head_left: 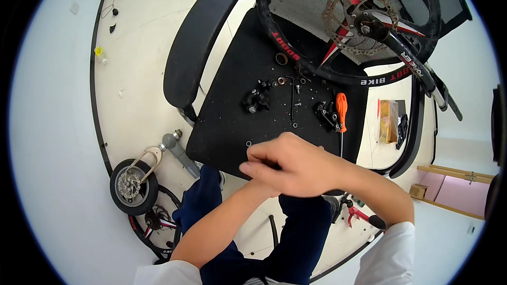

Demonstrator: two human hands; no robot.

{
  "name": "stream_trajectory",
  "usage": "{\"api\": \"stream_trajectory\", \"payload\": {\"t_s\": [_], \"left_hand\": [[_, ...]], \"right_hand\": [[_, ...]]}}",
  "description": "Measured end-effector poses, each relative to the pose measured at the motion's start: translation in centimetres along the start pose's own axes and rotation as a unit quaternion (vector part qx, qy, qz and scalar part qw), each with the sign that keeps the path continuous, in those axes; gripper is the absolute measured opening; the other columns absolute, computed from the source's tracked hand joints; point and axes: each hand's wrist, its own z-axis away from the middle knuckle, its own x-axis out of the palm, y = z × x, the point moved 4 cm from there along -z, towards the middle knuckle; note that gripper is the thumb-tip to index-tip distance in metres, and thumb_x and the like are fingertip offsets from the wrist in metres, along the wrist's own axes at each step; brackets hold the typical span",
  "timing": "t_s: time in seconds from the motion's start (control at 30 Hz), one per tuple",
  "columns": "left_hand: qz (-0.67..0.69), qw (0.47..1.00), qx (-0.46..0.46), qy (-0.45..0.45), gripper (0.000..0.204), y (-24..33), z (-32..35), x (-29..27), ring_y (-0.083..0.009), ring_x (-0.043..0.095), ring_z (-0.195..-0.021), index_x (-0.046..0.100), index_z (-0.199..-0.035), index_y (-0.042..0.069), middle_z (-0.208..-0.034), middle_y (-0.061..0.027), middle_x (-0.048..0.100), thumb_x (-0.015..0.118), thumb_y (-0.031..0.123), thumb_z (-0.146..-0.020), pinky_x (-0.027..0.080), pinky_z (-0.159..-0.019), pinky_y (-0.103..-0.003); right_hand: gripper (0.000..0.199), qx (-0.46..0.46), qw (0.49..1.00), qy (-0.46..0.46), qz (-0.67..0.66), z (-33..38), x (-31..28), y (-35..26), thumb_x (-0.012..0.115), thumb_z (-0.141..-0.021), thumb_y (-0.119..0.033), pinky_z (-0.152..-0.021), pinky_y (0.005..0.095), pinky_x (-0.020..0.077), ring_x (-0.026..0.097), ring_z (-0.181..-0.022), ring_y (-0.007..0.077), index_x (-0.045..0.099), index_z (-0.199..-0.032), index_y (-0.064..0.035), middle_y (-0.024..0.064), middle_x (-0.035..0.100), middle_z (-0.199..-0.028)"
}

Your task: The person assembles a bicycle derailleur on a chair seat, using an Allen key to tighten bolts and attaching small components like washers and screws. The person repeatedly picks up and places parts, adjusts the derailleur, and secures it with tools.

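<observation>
Over the front of a black chair seat [219,126], my right hand [290,163] lies across my left hand [270,190], with its fingers curled and its thumb pointing left. The left hand is mostly covered, so its fingers do not show; anything between the two hands is hidden. Beyond them on the seat lie a black brake caliper [257,97], a second dark caliper-like part [327,115] and an orange-handled screwdriver [341,108]. A black hex key [292,103] lies between these parts, near small bolts [298,89] and a brass-coloured ring [281,59]. A small washer [249,143] sits close to my right hand.
A bicycle wheel [288,47] with a brake disc [334,16] and black fork [406,55] leans on the chair's far side. The chair's armrest [185,68] rises at left. On the floor are a small wheel [148,192], another bicycle wheel [138,227] and a yellow package [389,121].
</observation>
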Motion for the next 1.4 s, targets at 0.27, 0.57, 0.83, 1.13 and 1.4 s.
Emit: {"api": "stream_trajectory", "payload": {"t_s": [0.27, 0.57, 0.83, 1.13, 1.4], "left_hand": [[-0.039, 0.979, -0.099, 0.176, 0.042, 1.5, 1.4, 1.1, -0.0080, 0.039, -0.047, 0.054, -0.089, 0.010, -0.061, 0.0016, 0.046, 0.047, 0.051, -0.098, 0.023, -0.039, -0.023], [-0.370, 0.861, 0.190, 0.292, 0.047, 5.2, 2.4, 0.5, -0.0309, 0.053, -0.048, 0.053, -0.070, -0.004, -0.053, -0.0165, 0.053, 0.047, 0.030, -0.101, 0.043, -0.054, -0.040], [-0.417, 0.849, 0.245, 0.211, 0.035, 5.9, 3.2, 0.6, -0.0233, 0.049, -0.045, 0.054, -0.076, -0.003, -0.053, -0.0136, 0.051, 0.051, 0.023, -0.099, 0.038, -0.048, -0.034], [-0.345, 0.889, 0.242, 0.180, 0.028, 4.3, 3.3, 0.0, -0.0065, 0.050, -0.054, 0.059, -0.089, -0.002, -0.064, -0.0017, 0.054, 0.049, 0.022, -0.099, 0.040, -0.050, -0.023], [-0.104, 0.957, 0.207, 0.174, 0.047, 5.4, 2.5, -0.5, -0.0071, 0.037, -0.039, 0.056, -0.094, 0.002, -0.055, -0.0077, 0.053, 0.034, 0.043, -0.103, 0.027, -0.038, -0.022]], "right_hand": [[0.043, 0.214, 0.910, 0.182, -0.305, -1.7, -2.9, 2.5, 0.072, -0.088, -0.026, -0.038, 0.0264, 0.0194, 0.032, -0.038, 0.0034, 0.050, -0.056, -0.0087, -0.0045, 0.039, -0.046], [0.048, 0.048, 0.608, 0.484, -0.627, 2.0, -8.4, 10.2, 0.058, -0.095, -0.018, -0.041, 0.0260, 0.0142, 0.015, -0.037, 0.0074, 0.029, -0.056, -0.0189, -0.0075, 0.017, -0.046], [0.051, -0.020, 0.419, 0.467, -0.779, 4.5, -5.8, 15.9, 0.055, -0.099, -0.022, -0.041, 0.0251, 0.0149, 0.014, -0.039, 0.0080, 0.027, -0.057, -0.0179, -0.0073, 0.016, -0.048], [0.049, -0.053, 0.315, 0.431, -0.844, 5.1, -2.9, 17.6, 0.051, -0.101, -0.022, -0.041, 0.0255, 0.0146, 0.014, -0.039, 0.0084, 0.028, -0.058, -0.0169, -0.0069, 0.016, -0.048], [0.022, -0.008, 0.514, 0.532, -0.673, 6.0, -3.9, 13.8, 0.055, -0.098, -0.015, -0.055, 0.0268, 0.0360, 0.041, -0.053, 0.0100, 0.046, -0.079, -0.0107, -0.0027, 0.039, -0.059]]}}
